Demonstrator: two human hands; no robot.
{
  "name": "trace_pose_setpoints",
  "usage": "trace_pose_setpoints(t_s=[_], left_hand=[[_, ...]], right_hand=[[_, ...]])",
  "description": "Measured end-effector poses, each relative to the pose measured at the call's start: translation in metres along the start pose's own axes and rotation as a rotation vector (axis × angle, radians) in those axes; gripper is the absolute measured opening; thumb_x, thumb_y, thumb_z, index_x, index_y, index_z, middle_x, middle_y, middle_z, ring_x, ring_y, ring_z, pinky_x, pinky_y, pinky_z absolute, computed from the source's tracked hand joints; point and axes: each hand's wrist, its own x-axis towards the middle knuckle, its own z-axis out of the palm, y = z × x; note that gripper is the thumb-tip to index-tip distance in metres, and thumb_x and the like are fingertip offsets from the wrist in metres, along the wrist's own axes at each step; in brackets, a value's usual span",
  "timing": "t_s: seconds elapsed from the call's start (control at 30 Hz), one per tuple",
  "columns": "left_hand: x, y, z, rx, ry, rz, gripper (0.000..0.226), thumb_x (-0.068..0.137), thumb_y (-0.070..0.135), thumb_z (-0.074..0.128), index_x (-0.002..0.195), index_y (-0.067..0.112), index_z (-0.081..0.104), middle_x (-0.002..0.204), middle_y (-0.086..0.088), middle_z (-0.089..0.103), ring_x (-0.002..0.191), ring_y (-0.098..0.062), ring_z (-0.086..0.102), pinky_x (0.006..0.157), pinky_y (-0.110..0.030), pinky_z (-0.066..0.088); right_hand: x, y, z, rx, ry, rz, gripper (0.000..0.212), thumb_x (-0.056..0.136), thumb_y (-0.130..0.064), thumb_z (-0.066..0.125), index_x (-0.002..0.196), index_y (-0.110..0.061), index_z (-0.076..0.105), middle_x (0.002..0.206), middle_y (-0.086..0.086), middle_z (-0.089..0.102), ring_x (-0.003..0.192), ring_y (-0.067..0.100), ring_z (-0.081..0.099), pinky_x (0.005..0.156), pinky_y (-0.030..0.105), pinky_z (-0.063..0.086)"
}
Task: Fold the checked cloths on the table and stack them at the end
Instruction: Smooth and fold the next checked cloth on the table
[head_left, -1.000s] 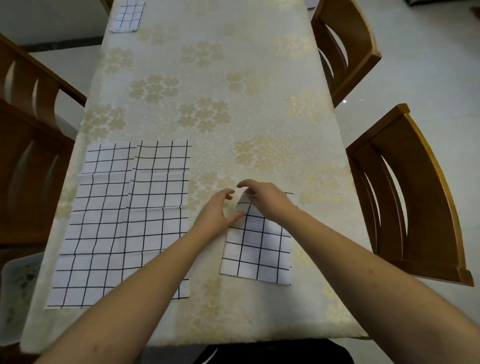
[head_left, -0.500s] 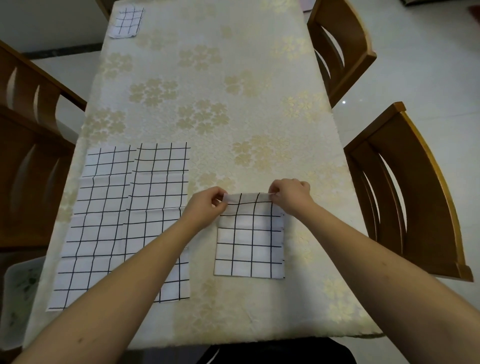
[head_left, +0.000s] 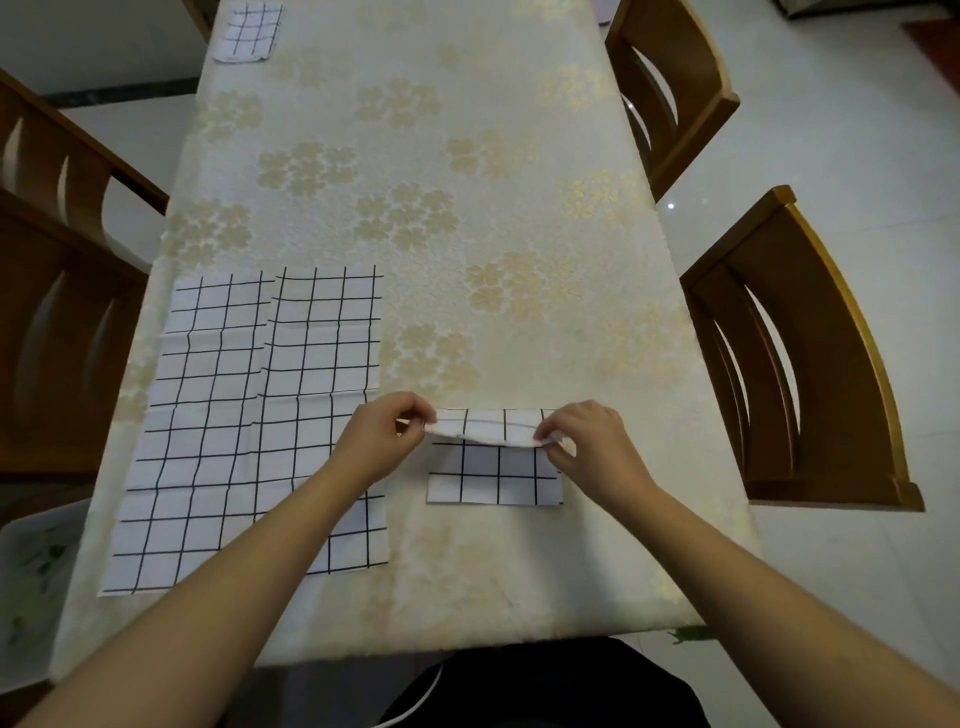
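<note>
A small folded checked cloth (head_left: 493, 478) lies near the table's front edge, right of centre. My left hand (head_left: 384, 441) pinches its far left corner and my right hand (head_left: 587, 441) pinches its far right corner. Both hold the far edge lifted and curled over toward me, above the lower half. Larger unfolded checked cloths (head_left: 249, 426) lie flat on the left side, overlapping each other; my left forearm crosses their near right corner. A small folded checked cloth (head_left: 249, 31) sits at the far left end of the table.
The table wears a cream cloth with gold flowers (head_left: 415, 218). Wooden chairs stand at the right (head_left: 810, 374), far right (head_left: 670, 88) and left (head_left: 57, 270). A white bin (head_left: 31, 571) sits on the floor at the lower left.
Both hands moved apart to the small cloth's far corners, then lifted that edge and brought it toward me, so the cloth is now bent over on itself.
</note>
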Motion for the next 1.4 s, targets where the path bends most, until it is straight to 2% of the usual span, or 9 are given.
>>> trace_pose_setpoints(t_s=[0.1,0.2,0.37,0.57,0.8,0.93,1.07,1.27,1.4], left_hand=[[-0.020,-0.014,0.008,0.054,-0.036,-0.034,0.034,0.091,0.000,0.046,0.093,0.024,0.070,0.094,0.011,0.068,0.070,0.002,0.061,0.058,-0.013,0.045],[-0.035,-0.027,0.019,0.012,-0.054,-0.054,0.030,0.094,0.005,0.046,0.095,0.026,0.068,0.096,0.011,0.069,0.079,-0.005,0.064,0.066,-0.021,0.050],[-0.045,-0.036,0.036,-0.010,-0.040,-0.072,0.016,0.092,0.014,0.061,0.102,0.026,0.065,0.101,0.014,0.066,0.088,0.003,0.063,0.076,-0.009,0.047],[-0.047,-0.041,0.044,0.061,-0.025,-0.011,0.026,0.087,0.007,0.063,0.100,0.029,0.063,0.106,0.009,0.059,0.085,-0.004,0.061,0.067,-0.005,0.043],[-0.042,-0.050,0.049,0.084,-0.024,0.044,0.025,0.084,0.014,0.073,0.103,0.026,0.063,0.115,0.011,0.048,0.086,-0.003,0.058,0.075,-0.002,0.041],[-0.037,-0.057,0.052,0.197,0.050,0.117,0.024,0.087,0.021,0.068,0.111,0.021,0.064,0.114,0.008,0.051,0.104,-0.011,0.053,0.093,-0.023,0.043],[-0.029,-0.047,0.061,0.368,0.123,0.230,0.032,0.096,0.025,0.050,0.126,0.017,0.059,0.131,-0.003,0.057,0.121,-0.023,0.052,0.101,-0.039,0.040],[-0.016,-0.047,0.085,0.738,-0.113,0.331,0.061,0.101,0.045,0.019,0.156,0.018,0.013,0.162,0.004,0.008,0.150,-0.013,0.006,0.120,-0.035,0.001],[-0.014,-0.058,0.092,0.790,-0.149,0.310,0.063,0.101,0.048,0.022,0.156,0.017,0.015,0.163,0.002,0.009,0.149,-0.013,0.004,0.119,-0.038,0.006]], right_hand=[[-0.027,-0.001,0.021,-0.025,-0.007,-0.031,0.021,0.073,-0.008,0.078,0.084,-0.025,0.071,0.089,-0.008,0.068,0.091,0.023,0.061,0.080,0.033,0.038],[-0.045,0.000,0.038,-0.078,-0.029,-0.036,0.022,0.070,-0.008,0.079,0.083,-0.024,0.071,0.088,-0.006,0.068,0.091,0.024,0.062,0.077,0.034,0.040],[-0.059,0.003,0.054,-0.147,-0.006,-0.007,0.026,0.065,-0.005,0.082,0.082,-0.022,0.071,0.088,-0.005,0.069,0.087,0.023,0.061,0.074,0.030,0.037],[-0.065,0.007,0.061,-0.174,0.026,0.038,0.025,0.067,-0.004,0.082,0.082,-0.020,0.071,0.091,-0.004,0.070,0.089,0.025,0.062,0.073,0.034,0.042],[-0.062,0.014,0.062,-0.162,0.073,0.091,0.028,0.064,0.002,0.080,0.082,-0.017,0.072,0.092,-0.002,0.071,0.090,0.028,0.063,0.076,0.034,0.040],[-0.061,0.011,0.062,-0.141,0.144,0.135,0.029,0.074,-0.002,0.058,0.098,-0.011,0.072,0.102,0.004,0.070,0.096,0.031,0.062,0.081,0.040,0.044],[-0.047,-0.002,0.070,-0.125,0.131,0.168,0.044,0.084,-0.007,0.052,0.127,-0.008,0.061,0.129,0.010,0.062,0.121,0.030,0.055,0.105,0.043,0.039],[-0.005,-0.025,0.102,-0.145,-0.055,0.142,0.062,0.096,-0.030,0.013,0.154,-0.010,0.018,0.162,0.003,0.013,0.149,0.016,0.006,0.123,0.035,0.007],[0.000,-0.016,0.117,-0.290,-0.126,0.152,0.060,0.100,-0.042,0.025,0.154,-0.015,0.025,0.162,0.002,0.019,0.149,0.018,0.017,0.119,0.038,0.005]])
